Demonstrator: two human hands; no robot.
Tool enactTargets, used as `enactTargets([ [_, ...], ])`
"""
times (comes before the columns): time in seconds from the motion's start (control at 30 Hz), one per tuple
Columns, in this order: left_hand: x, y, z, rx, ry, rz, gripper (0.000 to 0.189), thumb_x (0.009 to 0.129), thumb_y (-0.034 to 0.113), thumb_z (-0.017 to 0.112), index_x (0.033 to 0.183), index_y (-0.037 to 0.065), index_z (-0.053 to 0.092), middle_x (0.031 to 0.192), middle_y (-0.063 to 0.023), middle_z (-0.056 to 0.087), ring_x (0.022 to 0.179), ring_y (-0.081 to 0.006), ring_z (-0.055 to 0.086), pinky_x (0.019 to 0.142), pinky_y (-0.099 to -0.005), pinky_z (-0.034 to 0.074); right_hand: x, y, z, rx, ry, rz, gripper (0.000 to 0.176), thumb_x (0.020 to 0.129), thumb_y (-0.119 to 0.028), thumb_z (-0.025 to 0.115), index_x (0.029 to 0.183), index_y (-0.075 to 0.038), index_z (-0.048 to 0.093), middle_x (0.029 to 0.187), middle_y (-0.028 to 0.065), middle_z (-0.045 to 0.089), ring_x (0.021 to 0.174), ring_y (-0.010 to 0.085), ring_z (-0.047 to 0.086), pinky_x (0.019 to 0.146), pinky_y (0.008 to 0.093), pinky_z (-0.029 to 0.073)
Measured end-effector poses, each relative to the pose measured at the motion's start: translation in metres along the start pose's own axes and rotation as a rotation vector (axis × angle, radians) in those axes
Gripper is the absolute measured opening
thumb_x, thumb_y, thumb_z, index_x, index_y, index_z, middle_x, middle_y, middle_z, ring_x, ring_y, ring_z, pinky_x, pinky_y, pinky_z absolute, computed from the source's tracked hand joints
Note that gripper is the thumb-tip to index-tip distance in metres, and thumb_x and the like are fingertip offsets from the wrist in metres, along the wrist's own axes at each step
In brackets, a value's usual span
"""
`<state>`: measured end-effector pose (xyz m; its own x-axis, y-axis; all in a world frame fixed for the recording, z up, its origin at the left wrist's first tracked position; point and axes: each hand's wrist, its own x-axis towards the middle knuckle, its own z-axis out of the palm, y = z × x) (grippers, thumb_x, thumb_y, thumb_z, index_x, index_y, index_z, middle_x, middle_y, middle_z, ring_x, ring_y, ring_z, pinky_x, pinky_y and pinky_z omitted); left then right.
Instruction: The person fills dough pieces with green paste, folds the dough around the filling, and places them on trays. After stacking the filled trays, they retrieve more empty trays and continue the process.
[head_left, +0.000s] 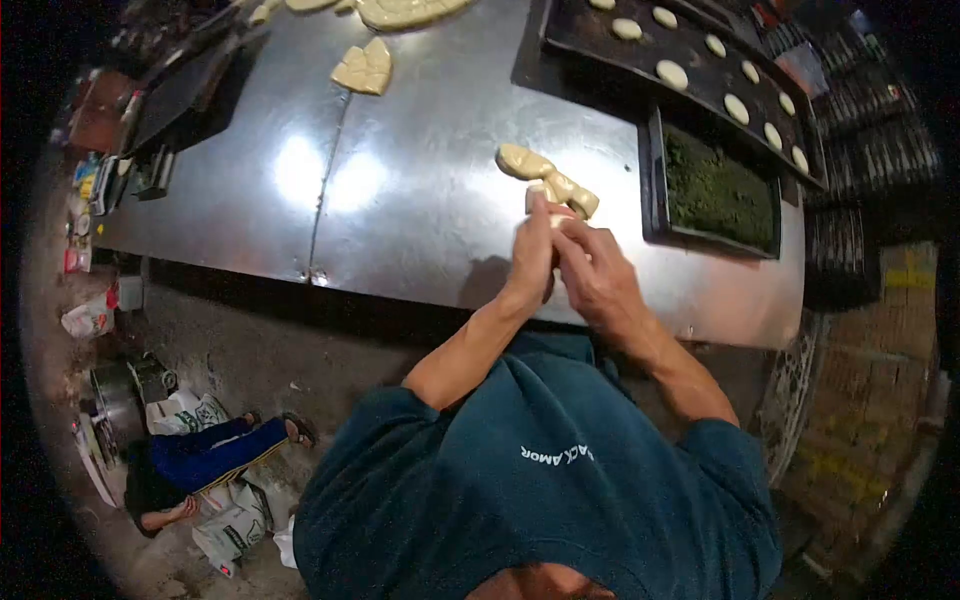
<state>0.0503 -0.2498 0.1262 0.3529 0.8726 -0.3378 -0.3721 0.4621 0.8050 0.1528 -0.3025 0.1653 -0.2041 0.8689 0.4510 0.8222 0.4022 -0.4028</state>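
Observation:
My left hand and my right hand meet over the front part of the metal table. Their fingers are closed together around a small pale piece of dough, mostly covered by them. Just beyond the fingertips lie several cut dough lumps, with a longer dough piece behind them. To the right of my right hand stands a rectangular tray of green, crumbly stuff.
A large dark baking tray with several flattened dough rounds stands at the back right. Scored dough and a bigger dough sheet lie farther back on the metal table. A person is on the floor at lower left among bags.

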Motion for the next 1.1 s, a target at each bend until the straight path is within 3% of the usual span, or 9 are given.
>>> enactTargets([
  [0.07,-0.009,-0.032,0.003,-0.019,-0.192,-0.324,0.050,0.099,0.045,0.029,0.107,0.002,0.055,0.106,-0.0119,0.057,0.098,-0.0194,0.053,0.087,-0.0335,0.044,-0.031,0.018,-0.011,-0.086,-0.144,0.072,0.036,0.070,0.000,0.060,0.106,-0.004,0.058,0.106,0.0109,0.057,0.089,0.0285,0.056,0.074,0.0348,0.051],
  [0.13,0.016,-0.075,-0.023,0.995,-0.228,0.039,0.046,0.096,0.042,0.041,0.112,0.000,0.054,0.108,-0.0174,0.057,0.103,-0.0266,0.054,0.089,-0.0369,0.043,-0.070,0.039,-0.004,-0.091,-0.195,0.151,0.033,0.072,-0.001,0.059,0.105,-0.004,0.059,0.106,0.0092,0.058,0.089,0.0280,0.056,0.074,0.0352,0.051],
  [0.2,0.041,-0.045,-0.025,1.189,0.037,0.016,0.046,0.087,0.035,0.058,0.115,-0.001,0.054,0.110,-0.0216,0.057,0.105,-0.0328,0.054,0.086,-0.0416,0.044,-0.116,0.064,0.016,-0.170,-0.378,0.199,0.029,0.074,-0.002,0.057,0.103,-0.005,0.059,0.104,0.0086,0.059,0.087,0.0295,0.056,0.074,0.0376,0.050],
  [0.3,0.099,-0.053,-0.049,1.642,0.194,0.553,0.039,0.085,0.031,0.059,0.106,-0.003,0.056,0.096,-0.0233,0.057,0.092,-0.0353,0.055,0.080,-0.0450,0.044,-0.148,0.073,0.034,-0.228,-0.447,0.260,0.025,0.077,-0.008,0.056,0.101,-0.006,0.060,0.103,0.0098,0.060,0.087,0.0322,0.056,0.075,0.0405,0.050],
  [0.4,0.113,-0.062,-0.054,1.442,0.041,0.551,0.036,0.083,0.028,0.059,0.101,-0.003,0.054,0.097,-0.0245,0.058,0.090,-0.0381,0.057,0.077,-0.0453,0.045,-0.079,0.053,-0.001,-0.226,-0.995,0.546,0.025,0.083,-0.017,0.056,0.106,-0.008,0.060,0.106,0.0105,0.060,0.089,0.0347,0.056,0.077,0.0438,0.048],
  [0.53,0.085,-0.041,-0.068,1.075,-0.020,0.131,0.033,0.082,0.025,0.059,0.099,-0.002,0.052,0.094,-0.0270,0.059,0.084,-0.0414,0.059,0.074,-0.0428,0.047,-0.040,0.056,0.001,-0.111,-0.057,0.362,0.045,0.091,-0.036,0.049,0.131,-0.016,0.048,0.126,0.0134,0.052,0.116,0.0391,0.044,0.097,0.0509,0.035],
  [0.8,0.024,-0.020,-0.130,0.454,0.254,-0.055,0.030,0.084,0.013,0.064,0.107,-0.002,0.051,0.092,-0.0117,0.062,0.078,-0.0169,0.062,0.059,-0.0269,0.050,-0.090,0.105,0.098,-0.395,-0.275,0.352,0.059,0.088,-0.048,0.048,0.137,-0.017,0.039,0.142,0.0196,0.030,0.133,0.0390,0.024,0.101,0.0657,0.019],
  [0.97,0.021,-0.022,-0.133,0.221,0.170,-0.037,0.029,0.087,0.009,0.059,0.112,-0.003,0.050,0.095,-0.0134,0.061,0.077,-0.0188,0.063,0.058,-0.0287,0.052,-0.096,0.110,0.043,-0.048,-0.457,0.228,0.038,0.082,-0.024,0.060,0.107,0.003,0.051,0.126,0.0284,0.042,0.112,0.0432,0.045,0.096,0.0430,0.040],
  [1.1,0.005,-0.018,-0.137,0.257,0.298,-0.106,0.034,0.087,0.006,0.058,0.119,0.000,0.048,0.094,-0.0134,0.062,0.070,-0.0181,0.062,0.047,-0.0249,0.048,-0.113,0.107,-0.003,0.041,-0.876,0.277,0.019,0.080,-0.018,0.058,0.087,-0.003,0.049,0.075,0.0167,0.062,0.073,0.0385,0.061,0.068,0.0481,0.048],
])
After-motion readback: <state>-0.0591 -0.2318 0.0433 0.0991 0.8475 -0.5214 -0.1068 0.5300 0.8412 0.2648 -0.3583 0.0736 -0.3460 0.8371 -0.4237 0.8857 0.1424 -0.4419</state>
